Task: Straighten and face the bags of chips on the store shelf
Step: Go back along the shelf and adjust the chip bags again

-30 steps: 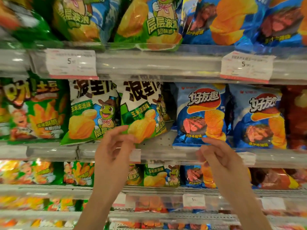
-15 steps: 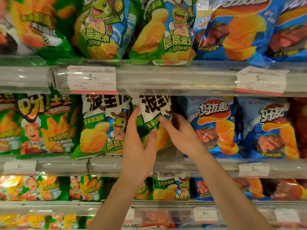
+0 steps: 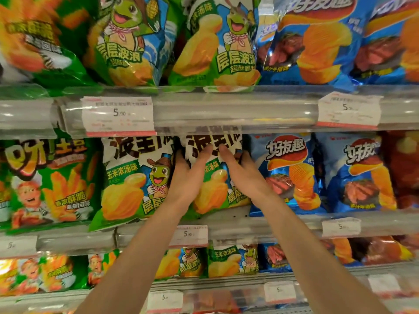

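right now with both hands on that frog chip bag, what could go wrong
1. Both hands, left and right, grip the sides of the frog bag; squeezing could crush the chips.
2. The neighbouring frog bag leans tilted over the shelf lip; a nudge might tip it off.
3. Pushing right could skew the blue steak bag, which touches it.

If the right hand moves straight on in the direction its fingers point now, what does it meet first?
The right hand already grips the green frog chip bag; further up and inward it would probably meet the upper shelf rail, though depth is unclear.
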